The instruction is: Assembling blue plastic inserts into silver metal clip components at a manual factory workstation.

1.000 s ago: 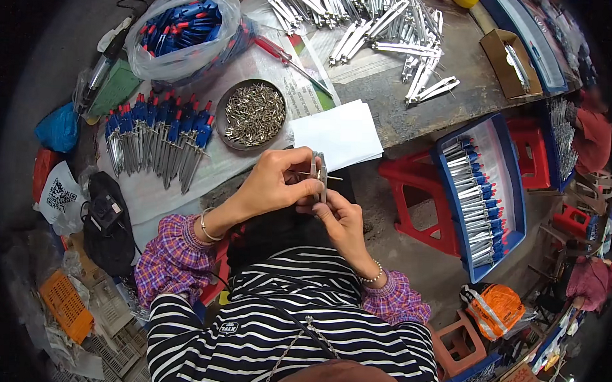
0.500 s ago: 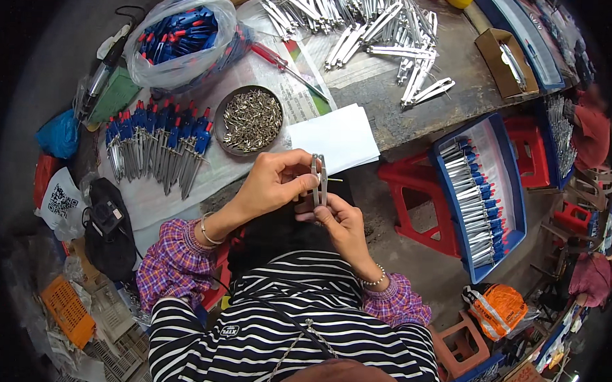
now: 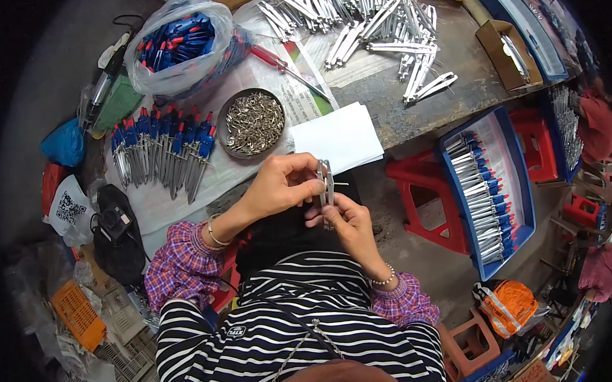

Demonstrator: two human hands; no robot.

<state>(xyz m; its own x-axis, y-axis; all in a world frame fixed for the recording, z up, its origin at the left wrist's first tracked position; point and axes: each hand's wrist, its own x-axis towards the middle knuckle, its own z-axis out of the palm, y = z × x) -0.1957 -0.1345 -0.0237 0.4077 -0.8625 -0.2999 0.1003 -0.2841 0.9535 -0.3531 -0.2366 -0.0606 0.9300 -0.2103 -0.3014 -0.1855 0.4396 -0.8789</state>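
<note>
In front of my body I hold a silver two-legged metal piece (image 3: 328, 185), shaped like a drawing compass, upright between both hands. My left hand (image 3: 279, 187) pinches its upper part between thumb and fingers. Lower down, my right hand (image 3: 350, 227) grips it with the thumb on top. Fingers cover part of both legs. Beyond my hands lie white paper sheets (image 3: 339, 139) and a round bowl (image 3: 252, 150) of small metal fasteners. Similar silver pieces (image 3: 386, 32) lie heaped at the back of the table.
Left of the bowl lie blue-and-silver pieces with red tips (image 3: 166, 146). Behind are a plastic bag (image 3: 179, 48) of blue parts and a red-handled screwdriver (image 3: 270, 56). At right, a blue tray (image 3: 489, 191) holds finished-looking rows beside a red stool (image 3: 430, 199).
The two legs of the metal piece look closer together, and the piece is turned slightly. Both hands keep their grip. The whole view has shifted a little.
</note>
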